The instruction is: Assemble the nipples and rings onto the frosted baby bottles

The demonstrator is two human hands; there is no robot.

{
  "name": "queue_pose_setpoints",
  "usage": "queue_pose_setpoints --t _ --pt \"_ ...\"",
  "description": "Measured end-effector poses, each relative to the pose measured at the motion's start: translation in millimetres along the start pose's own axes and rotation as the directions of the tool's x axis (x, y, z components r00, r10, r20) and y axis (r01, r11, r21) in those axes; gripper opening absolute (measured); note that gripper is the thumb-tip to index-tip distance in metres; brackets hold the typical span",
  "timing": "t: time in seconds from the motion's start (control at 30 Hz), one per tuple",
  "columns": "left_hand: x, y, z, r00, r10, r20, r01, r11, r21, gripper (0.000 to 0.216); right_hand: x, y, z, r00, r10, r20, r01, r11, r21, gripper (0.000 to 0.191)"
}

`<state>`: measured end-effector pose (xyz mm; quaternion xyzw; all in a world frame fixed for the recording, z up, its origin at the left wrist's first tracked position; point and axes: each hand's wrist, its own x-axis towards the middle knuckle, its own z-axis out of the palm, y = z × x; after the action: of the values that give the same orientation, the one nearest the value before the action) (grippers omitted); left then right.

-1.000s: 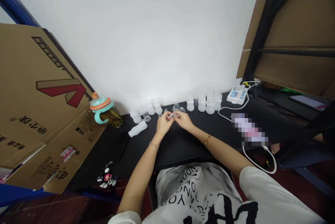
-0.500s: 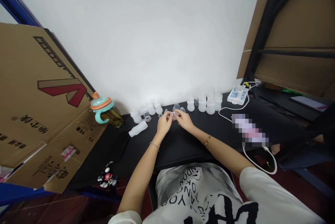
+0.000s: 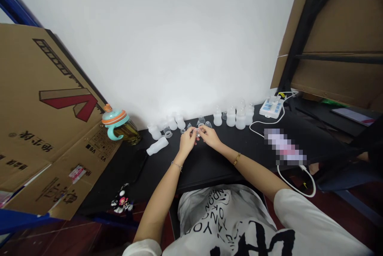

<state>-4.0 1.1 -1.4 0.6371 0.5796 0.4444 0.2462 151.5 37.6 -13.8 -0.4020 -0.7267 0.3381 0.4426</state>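
My left hand [image 3: 187,141] and my right hand [image 3: 210,136] meet over the black table [image 3: 206,164], fingers pinched together on a small clear plastic piece [image 3: 198,131]. Just beyond the fingers lie a few loose clear caps [image 3: 201,121]. One white bottle [image 3: 157,146] lies on its side to the left of my left hand. Further white bottles [image 3: 172,122] stand at the back left, and a group of upright white bottles [image 3: 236,117] stands at the back right.
A teal and orange sippy cup [image 3: 117,126] stands at the table's left end beside a large cardboard box [image 3: 44,120]. A white power strip [image 3: 271,108] with its cable [image 3: 295,184] lies at the right. A black shelf frame [image 3: 305,28] rises there.
Both hands stay pinched on the small clear piece with only slight finger movement. The view has shifted a little.
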Motion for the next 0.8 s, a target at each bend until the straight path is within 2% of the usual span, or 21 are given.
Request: queue_pose_setpoints --t 0.2,0.57,0.8 --pt "2.9 -4.0 0.5 0.999 0.035 0.007 -0.035 0.999 -0.037 0.034 0.4 1.2 0.2 1.000 0.006 0.005 -0.006 1.000 -0.002 0.016" --pt "-3.2 6.7 -2.1 0.997 0.080 -0.016 -0.078 0.991 0.113 0.029 2.7 3.8 1.5 0.999 -0.052 -0.013 0.052 0.998 -0.045 0.012" --pt "-4.8 7.4 -0.6 0.996 0.076 -0.040 -0.071 0.989 0.127 0.026 2.0 2.7 0.5 0.999 -0.040 -0.013 0.040 0.998 -0.044 0.012"
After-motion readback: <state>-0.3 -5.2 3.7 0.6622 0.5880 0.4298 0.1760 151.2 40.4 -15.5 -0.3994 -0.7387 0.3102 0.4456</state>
